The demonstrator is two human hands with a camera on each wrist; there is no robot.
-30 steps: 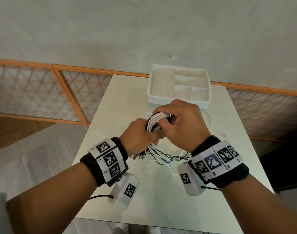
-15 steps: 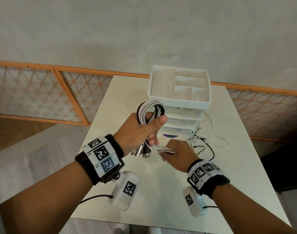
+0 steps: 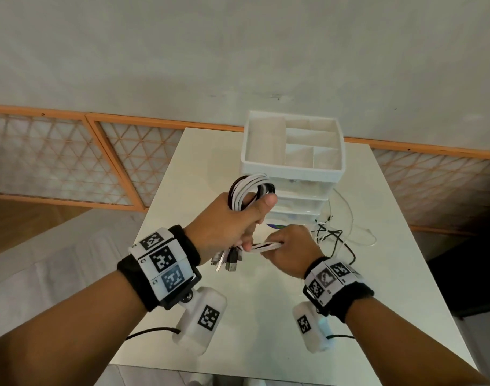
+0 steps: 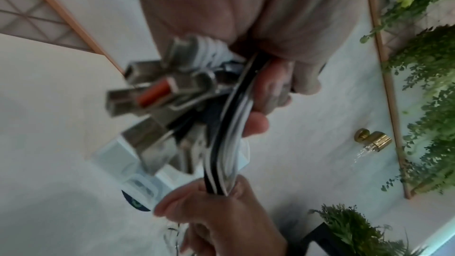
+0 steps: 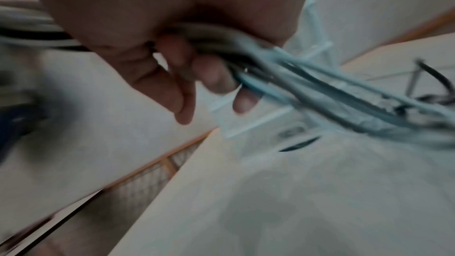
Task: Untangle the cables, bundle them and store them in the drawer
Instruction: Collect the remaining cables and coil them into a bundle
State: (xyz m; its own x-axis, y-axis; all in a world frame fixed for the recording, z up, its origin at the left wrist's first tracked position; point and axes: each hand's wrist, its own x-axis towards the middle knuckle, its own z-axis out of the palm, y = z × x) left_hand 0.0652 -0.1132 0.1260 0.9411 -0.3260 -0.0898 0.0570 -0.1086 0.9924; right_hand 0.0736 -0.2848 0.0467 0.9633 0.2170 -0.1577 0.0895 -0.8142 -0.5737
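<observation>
My left hand [image 3: 238, 221] grips a looped bundle of white and black cables [image 3: 249, 190] held above the table, with several USB plugs [image 3: 227, 259] hanging below the fist. The plugs [image 4: 157, 92] fill the left wrist view. My right hand [image 3: 288, 246] grips the run of cables [image 3: 266, 245] that leaves the bundle, just right of the left hand. The right wrist view shows those strands [image 5: 307, 77] passing through the curled fingers [image 5: 211, 73]. The white drawer unit [image 3: 294, 174] stands behind the hands, drawers closed.
Loose black and white cable ends [image 3: 335, 232] trail on the white table [image 3: 377, 274] to the right of the drawer unit. The unit's top tray [image 3: 266, 140] has open compartments. A wood-framed lattice panel [image 3: 71, 162] runs behind and left of the table.
The right hand left the top of the coil and dropped to grip the trailing cables. The left hand lifted the coil up toward the drawer unit.
</observation>
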